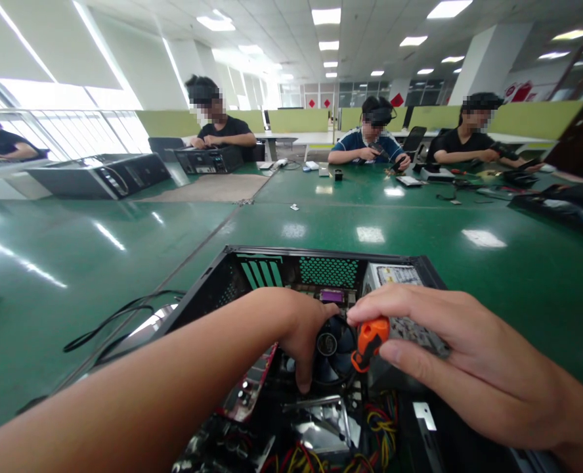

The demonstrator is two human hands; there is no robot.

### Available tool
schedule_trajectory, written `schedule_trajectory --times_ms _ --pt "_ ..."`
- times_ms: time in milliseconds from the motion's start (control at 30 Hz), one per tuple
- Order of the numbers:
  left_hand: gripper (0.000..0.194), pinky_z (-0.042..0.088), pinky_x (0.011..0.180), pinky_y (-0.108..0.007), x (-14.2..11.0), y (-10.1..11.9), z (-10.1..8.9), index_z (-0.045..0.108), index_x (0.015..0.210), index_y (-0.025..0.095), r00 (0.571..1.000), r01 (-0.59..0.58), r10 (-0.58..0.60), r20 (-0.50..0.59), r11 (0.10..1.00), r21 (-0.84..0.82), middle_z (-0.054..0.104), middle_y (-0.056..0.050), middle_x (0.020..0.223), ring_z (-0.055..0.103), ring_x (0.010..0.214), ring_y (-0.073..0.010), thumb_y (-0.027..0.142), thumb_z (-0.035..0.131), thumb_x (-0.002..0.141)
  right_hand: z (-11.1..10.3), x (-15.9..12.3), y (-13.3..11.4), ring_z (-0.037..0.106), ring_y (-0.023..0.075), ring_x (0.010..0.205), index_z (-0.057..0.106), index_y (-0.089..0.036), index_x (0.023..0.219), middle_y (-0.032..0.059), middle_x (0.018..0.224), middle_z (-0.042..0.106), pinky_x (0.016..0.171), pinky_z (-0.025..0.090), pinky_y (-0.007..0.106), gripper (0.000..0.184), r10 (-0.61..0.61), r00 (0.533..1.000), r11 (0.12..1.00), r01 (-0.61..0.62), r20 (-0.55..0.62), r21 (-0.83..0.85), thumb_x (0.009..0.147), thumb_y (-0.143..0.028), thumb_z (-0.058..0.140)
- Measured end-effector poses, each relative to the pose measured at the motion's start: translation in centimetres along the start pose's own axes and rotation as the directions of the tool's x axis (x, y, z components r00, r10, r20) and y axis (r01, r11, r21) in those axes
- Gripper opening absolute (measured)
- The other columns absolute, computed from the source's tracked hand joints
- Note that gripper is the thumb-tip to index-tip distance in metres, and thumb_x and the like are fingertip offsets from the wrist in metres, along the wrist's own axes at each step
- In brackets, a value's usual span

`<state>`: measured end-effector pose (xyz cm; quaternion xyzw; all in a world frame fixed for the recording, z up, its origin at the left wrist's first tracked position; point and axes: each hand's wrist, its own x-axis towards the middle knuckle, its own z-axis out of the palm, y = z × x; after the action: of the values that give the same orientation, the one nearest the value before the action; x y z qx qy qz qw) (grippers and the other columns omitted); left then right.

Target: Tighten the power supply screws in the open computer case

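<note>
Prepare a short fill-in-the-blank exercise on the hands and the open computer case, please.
At the right hand, the tool handle is black and ____.
Beside the left hand, inside the computer case, sits a round cooling ____.
The table around the computer case is ____ in colour.
Missing words: orange; fan; green.

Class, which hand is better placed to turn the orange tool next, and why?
Probably the right hand: its thumb is right beside the orange tool, while the left hand is at the fan.
</note>
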<state>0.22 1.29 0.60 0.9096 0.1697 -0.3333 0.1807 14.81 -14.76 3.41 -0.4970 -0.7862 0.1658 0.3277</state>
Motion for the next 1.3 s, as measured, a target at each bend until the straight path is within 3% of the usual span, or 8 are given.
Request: schedule_trajectory --times_ms 367,700,833,967,1033,1100,1200,1300 --pt "0.101 0.045 0.087 -0.035 0.09 -0.11 0.03 0.042 0.13 0.025 0.999 -0.031 0.031 -0.009 1.0 0.002 0.055 -0.006 0.126 0.057 0.103 -0.0301 0.038 0.077 0.036 0.02 0.06 0.1 0.055 0.0071 0.104 0.048 -0.03 0.117 -0.006 0.114 0.06 0.09 0.039 0.017 0.033 -0.02 0.999 0.999 0.021 0.034 -0.034 0.087 -0.016 0.05" --pt "0.111 0.042 0.091 -0.035 -0.35 0.24 -0.15 0.033 0.136 0.025 0.999 0.028 -0.028 -0.032 0.999 -0.017 0.051 -0.005 0.131 0.054 0.109 -0.0301 0.035 0.077 0.034 0.1 0.52 0.21 0.059 0.0109 0.084 0.058 -0.022 0.098 -0.0009 0.092 0.064 0.076 0.046 0.022 0.023 -0.06 0.998 0.998 0.059 0.03 0.027 0.078 -0.03 0.066" --pt "0.109 0.042 0.092 -0.035 -0.22 0.18 -0.22 0.036 0.134 0.028 1.0 0.017 -0.017 -0.02 1.0 -0.002 0.049 -0.004 0.133 0.052 0.111 -0.0308 0.036 0.077 0.034 -0.03 0.47 0.2 0.059 0.0125 0.095 0.058 -0.024 0.109 -0.0006 0.101 0.066 0.084 0.045 0.024 0.026 -0.09 0.993 0.996 0.089 0.073 0.014 0.083 -0.027 0.06" --pt "0.093 0.042 0.092 -0.037 -0.07 0.03 -0.13 0.049 0.124 0.032 1.0 -0.007 0.007 -0.005 1.0 -0.004 0.053 -0.001 0.129 0.053 0.11 -0.0309 0.036 0.077 0.036 -0.12 0.12 0.08 0.053 0.0115 0.112 0.046 -0.031 0.126 -0.0039 0.122 0.059 0.095 0.04 0.024 0.039 -0.033 0.995 0.997 0.04 0.093 -0.07 0.088 -0.021 0.05" --pt "0.093 0.042 0.093 -0.038 -0.12 0.01 -0.04 0.047 0.126 0.031 1.0 -0.022 0.022 -0.006 0.999 -0.029 0.054 -0.002 0.128 0.054 0.109 -0.0302 0.034 0.076 0.038 -0.03 -0.08 0.08 0.053 0.012 0.112 0.044 -0.032 0.128 -0.004 0.125 0.057 0.094 0.042 0.024 0.041 -0.002 0.999 0.996 0.006 0.039 -0.092 0.089 -0.021 0.048" --pt "0.106 0.041 0.094 -0.04 -0.19 0.01 0.04 0.036 0.135 0.028 1.0 0.003 -0.004 -0.012 0.999 -0.042 0.052 -0.005 0.13 0.053 0.111 -0.031 0.033 0.077 0.037 0.16 -0.18 0.21 0.057 0.0128 0.107 0.046 -0.033 0.125 -0.0041 0.12 0.06 0.088 0.045 0.023 0.038 0.036 0.994 0.992 -0.048 -0.106 -0.113 0.089 -0.021 0.048" --pt "0.125 0.04 0.095 -0.045 -0.18 0.02 0.13 0.019 0.142 0.025 0.996 0.095 -0.095 -0.004 0.995 -0.007 0.044 -0.011 0.137 0.049 0.115 -0.0357 0.036 0.077 0.033 0.49 -0.08 0.58 0.059 0.0118 0.099 0.051 -0.032 0.118 -0.0045 0.112 0.062 0.085 0.045 0.022 0.033 0.067 0.945 0.973 -0.134 -0.319 -0.19 0.088 -0.019 0.048" --pt "0.132 0.038 0.096 -0.048 -0.04 0.05 0.11 0.011 0.144 0.025 0.992 0.122 -0.122 0.014 0.992 0.031 0.036 -0.014 0.142 0.045 0.118 -0.0378 0.04 0.077 0.031 0.67 0.17 0.83 0.057 0.0116 0.101 0.051 -0.03 0.116 -0.0039 0.112 0.061 0.087 0.043 0.022 0.031 0.084 0.938 0.947 -0.18 -0.338 -0.265 0.088 -0.019 0.049"
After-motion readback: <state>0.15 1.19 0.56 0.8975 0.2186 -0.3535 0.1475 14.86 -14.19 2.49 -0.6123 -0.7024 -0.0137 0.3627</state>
